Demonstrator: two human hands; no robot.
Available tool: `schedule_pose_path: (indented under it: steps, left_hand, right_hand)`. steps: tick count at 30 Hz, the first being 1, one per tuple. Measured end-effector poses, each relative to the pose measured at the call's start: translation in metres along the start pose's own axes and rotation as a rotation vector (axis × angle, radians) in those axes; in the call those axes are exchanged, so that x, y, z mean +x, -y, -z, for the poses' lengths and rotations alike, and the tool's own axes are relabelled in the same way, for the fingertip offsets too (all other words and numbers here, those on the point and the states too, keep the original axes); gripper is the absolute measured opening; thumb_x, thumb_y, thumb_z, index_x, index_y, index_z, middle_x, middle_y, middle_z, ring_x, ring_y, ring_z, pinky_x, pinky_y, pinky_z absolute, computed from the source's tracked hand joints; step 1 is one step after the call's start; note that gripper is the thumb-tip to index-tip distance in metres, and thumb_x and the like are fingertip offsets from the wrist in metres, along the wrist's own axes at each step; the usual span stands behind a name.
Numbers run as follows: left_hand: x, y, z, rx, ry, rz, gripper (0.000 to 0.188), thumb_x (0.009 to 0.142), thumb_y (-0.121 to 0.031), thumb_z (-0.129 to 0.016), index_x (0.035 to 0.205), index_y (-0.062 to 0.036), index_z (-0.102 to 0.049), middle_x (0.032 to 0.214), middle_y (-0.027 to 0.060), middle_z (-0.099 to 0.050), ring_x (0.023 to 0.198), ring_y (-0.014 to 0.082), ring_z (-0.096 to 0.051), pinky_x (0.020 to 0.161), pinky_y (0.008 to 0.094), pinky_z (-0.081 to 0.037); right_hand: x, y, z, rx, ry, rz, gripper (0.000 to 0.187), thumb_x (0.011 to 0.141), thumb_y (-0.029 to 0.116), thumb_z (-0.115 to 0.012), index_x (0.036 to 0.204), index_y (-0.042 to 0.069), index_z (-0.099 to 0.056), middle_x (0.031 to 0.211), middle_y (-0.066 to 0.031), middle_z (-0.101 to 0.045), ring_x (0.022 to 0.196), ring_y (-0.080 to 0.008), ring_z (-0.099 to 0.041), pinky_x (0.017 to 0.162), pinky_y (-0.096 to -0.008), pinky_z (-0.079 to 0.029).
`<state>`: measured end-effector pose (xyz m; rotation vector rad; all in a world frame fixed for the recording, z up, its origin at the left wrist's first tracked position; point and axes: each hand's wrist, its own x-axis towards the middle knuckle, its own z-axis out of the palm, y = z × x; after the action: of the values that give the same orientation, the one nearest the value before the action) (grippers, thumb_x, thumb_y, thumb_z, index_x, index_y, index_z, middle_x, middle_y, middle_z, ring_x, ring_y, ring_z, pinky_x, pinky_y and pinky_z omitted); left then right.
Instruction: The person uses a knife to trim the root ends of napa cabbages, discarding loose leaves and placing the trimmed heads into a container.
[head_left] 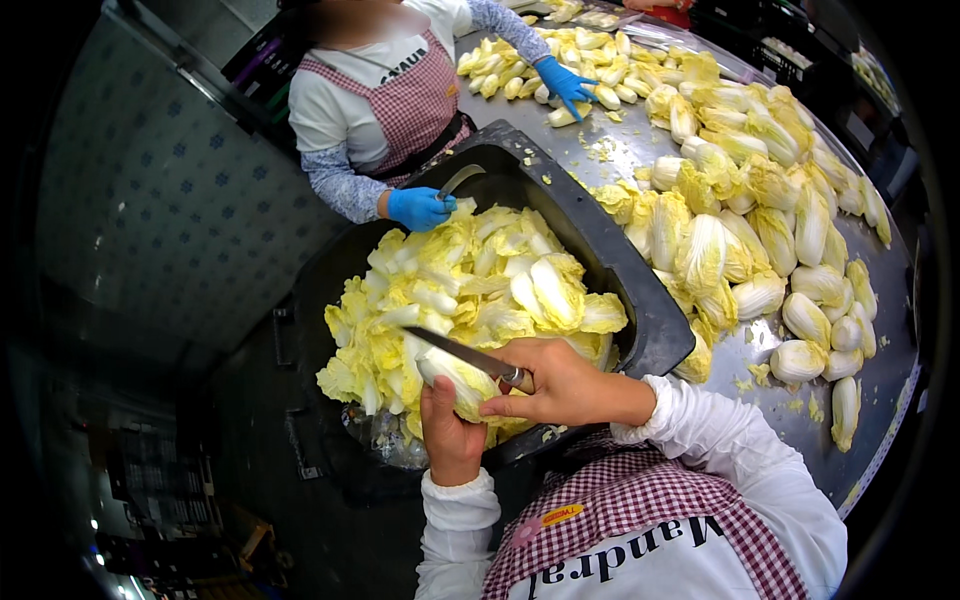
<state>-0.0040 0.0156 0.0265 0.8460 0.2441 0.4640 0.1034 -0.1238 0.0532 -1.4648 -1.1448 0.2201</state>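
My left hand is wrapped round a pale napa cabbage, held over the near side of a dark bin. In my right hand is a knife with a brown handle. Its blade points left and lies across the top of the cabbage; whether it has cut in, I cannot tell. Fingers of my right hand also come close to the cabbage's right side. Beneath both hands, a heap of loose yellow-white cabbage leaves fills the bin.
Right of the bin, a metal table bears many whole napa cabbages and leaf scraps. Across the bin stands a co-worker in a checked apron. One blue-gloved hand holds a curved blade; the other blue-gloved hand reaches the table's cabbages.
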Motion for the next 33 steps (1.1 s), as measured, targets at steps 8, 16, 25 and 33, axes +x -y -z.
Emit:
schedule_pose_path:
  steps: [8, 16, 25, 33]
  left_hand:
    - [0.004, 0.003, -0.013, 0.158, 0.011, -0.16, 0.043, 0.094, -0.015, -0.054, 0.132, -0.0006, -0.04, 0.114, 0.0106, -0.058, 0.102, 0.0198, -0.058, 0.091, 0.0349, -0.047]
    - [-0.003, 0.007, -0.031, 0.26, -0.011, -0.135, 0.046, 0.092, -0.014, -0.049, 0.135, -0.0023, -0.036, 0.113, 0.0115, -0.054, 0.1, 0.0208, -0.056, 0.091, 0.0343, -0.045]
    - [-0.006, 0.011, -0.022, 0.246, -0.002, -0.148, 0.053, 0.086, -0.008, -0.057, 0.134, -0.0047, -0.036, 0.118, 0.0081, -0.048, 0.107, 0.0174, -0.05, 0.096, 0.0324, -0.041]
    - [-0.003, 0.015, -0.014, 0.367, 0.039, -0.174, 0.058, 0.079, -0.002, -0.061, 0.132, -0.0047, -0.036, 0.115, 0.0074, -0.048, 0.102, 0.0164, -0.05, 0.093, 0.0306, -0.042]
  right_hand:
    - [-0.008, -0.002, 0.011, -0.088, -0.026, -0.144, 0.023, 0.082, 0.015, -0.067, 0.098, -0.001, -0.065, 0.075, -0.0166, -0.062, 0.066, -0.0274, -0.062, 0.06, -0.0347, -0.048]
    - [-0.006, 0.008, 0.012, -0.04, -0.055, -0.098, 0.036, 0.084, 0.022, -0.068, 0.111, -0.001, -0.063, 0.083, -0.0207, -0.065, 0.072, -0.0315, -0.064, 0.062, -0.0369, -0.049]
    - [-0.009, -0.002, 0.007, -0.048, -0.032, 0.016, 0.033, 0.085, 0.019, -0.066, 0.112, 0.0, -0.062, 0.083, -0.0188, -0.064, 0.073, -0.0335, -0.063, 0.064, -0.0377, -0.05]
    - [-0.009, -0.008, 0.0, -0.172, -0.05, -0.019, 0.032, 0.078, 0.014, -0.068, 0.107, 0.001, -0.063, 0.082, -0.0177, -0.065, 0.07, -0.0322, -0.064, 0.062, -0.0367, -0.05]
